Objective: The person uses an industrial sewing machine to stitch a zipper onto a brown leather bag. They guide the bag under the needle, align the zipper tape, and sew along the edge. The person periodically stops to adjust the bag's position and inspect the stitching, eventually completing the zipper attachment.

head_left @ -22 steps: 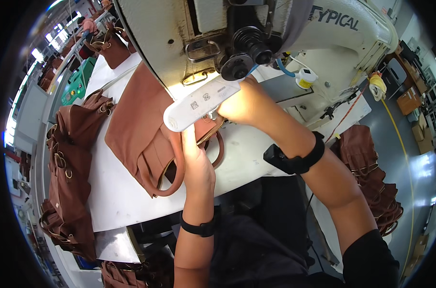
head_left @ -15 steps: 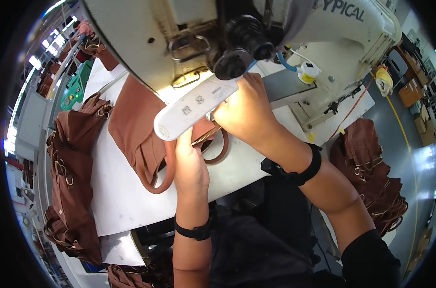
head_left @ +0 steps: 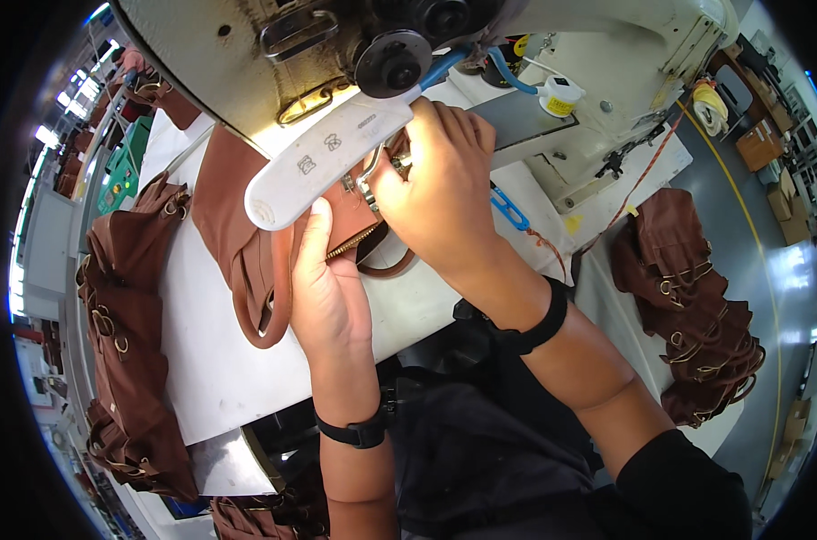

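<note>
A brown bag point(head_left: 219, 193) with rounded handles point(head_left: 282, 306) and a brass zipper point(head_left: 352, 241) lies under the head of a sewing machine point(head_left: 192, 54). My left hand point(head_left: 336, 301) is closed on the bag's edge beside the zipper, its thumb on top and its fingers mostly hidden beneath. Close to the metal presser foot point(head_left: 368, 184), my right hand point(head_left: 440, 189) is curled with fingers bent; what lies inside its grip is hidden. A long white machine cover point(head_left: 309, 166) partly hides the sewing spot.
Brown bags are piled at the left point(head_left: 125, 333) and right point(head_left: 687, 306). Blue thread snips point(head_left: 509, 209) on a cord lie right of my right hand, on the white table point(head_left: 215, 378). A small white bottle point(head_left: 561, 95) stands by the machine. Another person point(head_left: 131, 63) is far left.
The whole view has shifted, so machine and bag appear farther left. My right hand has turned and uncovers the presser foot; the blue snips now show beside it. My left hand stays by the zipper.
</note>
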### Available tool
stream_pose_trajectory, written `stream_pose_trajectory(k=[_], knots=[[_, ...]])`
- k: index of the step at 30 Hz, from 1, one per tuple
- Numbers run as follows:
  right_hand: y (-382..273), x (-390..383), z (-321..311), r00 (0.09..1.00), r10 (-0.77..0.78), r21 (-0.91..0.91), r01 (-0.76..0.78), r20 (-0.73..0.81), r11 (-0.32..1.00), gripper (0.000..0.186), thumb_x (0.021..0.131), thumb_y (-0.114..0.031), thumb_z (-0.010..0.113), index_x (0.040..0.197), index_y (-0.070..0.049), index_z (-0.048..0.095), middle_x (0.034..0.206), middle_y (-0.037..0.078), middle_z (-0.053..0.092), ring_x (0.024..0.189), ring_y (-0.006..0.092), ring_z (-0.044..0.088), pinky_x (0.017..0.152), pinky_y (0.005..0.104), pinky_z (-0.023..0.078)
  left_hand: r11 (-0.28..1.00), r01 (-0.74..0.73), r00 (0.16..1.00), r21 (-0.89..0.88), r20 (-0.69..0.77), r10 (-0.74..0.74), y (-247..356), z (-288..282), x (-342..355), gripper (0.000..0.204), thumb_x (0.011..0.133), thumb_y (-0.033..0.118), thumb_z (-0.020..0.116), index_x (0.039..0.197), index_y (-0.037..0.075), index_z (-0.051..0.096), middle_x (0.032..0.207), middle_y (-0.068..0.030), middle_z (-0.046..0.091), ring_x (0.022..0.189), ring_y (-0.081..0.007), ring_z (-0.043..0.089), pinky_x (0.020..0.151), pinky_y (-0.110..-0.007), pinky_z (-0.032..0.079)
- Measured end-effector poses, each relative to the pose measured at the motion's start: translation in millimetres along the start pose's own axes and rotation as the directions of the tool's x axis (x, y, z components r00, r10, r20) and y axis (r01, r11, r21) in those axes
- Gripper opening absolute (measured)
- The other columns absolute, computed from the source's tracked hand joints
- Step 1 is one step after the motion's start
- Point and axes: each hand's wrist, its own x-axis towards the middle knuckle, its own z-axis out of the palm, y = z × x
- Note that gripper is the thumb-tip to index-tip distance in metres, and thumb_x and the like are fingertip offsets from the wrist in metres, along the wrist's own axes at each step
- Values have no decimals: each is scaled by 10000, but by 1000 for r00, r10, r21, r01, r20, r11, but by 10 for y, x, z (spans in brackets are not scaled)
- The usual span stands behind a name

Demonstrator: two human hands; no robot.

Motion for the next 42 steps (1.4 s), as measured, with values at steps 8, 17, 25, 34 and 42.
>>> stream_pose_trajectory(k=[8, 17, 25, 34, 42], knots=[[-3, -67, -11, 999, 30, 83, -27, -44, 996, 352, 763, -68, 775, 1067, -29, 602, 905, 115, 632, 925, 328, 599, 935, 448, 403, 997, -72, 995, -8, -68, 71, -54, -75, -131, 434, 1036, 94, 634, 1440, -19, 523, 1437, -125, 585, 1313, -216, 573, 1112, -388, 478], [24, -68, -30, 998, 47, 109, -43, -37, 993, 313, 796, -104, 744, 1089, -93, 634, 927, 58, 668, 942, 256, 623, 944, 419, 395, 966, 76, 995, 246, 37, -88, -210, -405, -537, 241, 1062, 163, 618, 1238, 1, 648, 1056, -79, 705, 869, -105, 654, 672, -255, 537], [62, -65, -68, 997, 56, 99, -51, -49, 994, 337, 767, -122, 799, 1057, -48, 645, 928, 106, 696, 922, 298, 645, 953, 421, 415, -65, -641, 702, 765, 619, 353, 522, 3, -268, 156, 961, 93, 699, 1071, -18, 712, 984, -100, 720, 793, -145, 631, 726, -258, 478], [2, -83, -35, 999, 30, 89, -28, -18, 996, 306, 810, -164, 768, 1081, -86, 649, 969, 71, 701, 936, 259, 647, 953, 410, 401, 2, -612, 762, 791, 588, 271, 403, -36, 97, 270, 911, 59, 705, 1174, 15, 662, 1231, -160, 626, 1183, -349, 545, 1050, -449, 412], [24, -75, -72, 1000, 16, 68, -14, -23, 998, 297, 807, -146, 777, 1066, -86, 646, 944, 67, 700, 926, 263, 649, 947, 404, 405, -194, -545, 770, 816, 578, 270, 537, -318, 58, 284, 956, 55, 611, 1227, -29, 622, 1342, -211, 562, 1233, -412, 517, 1082, -484, 406]])
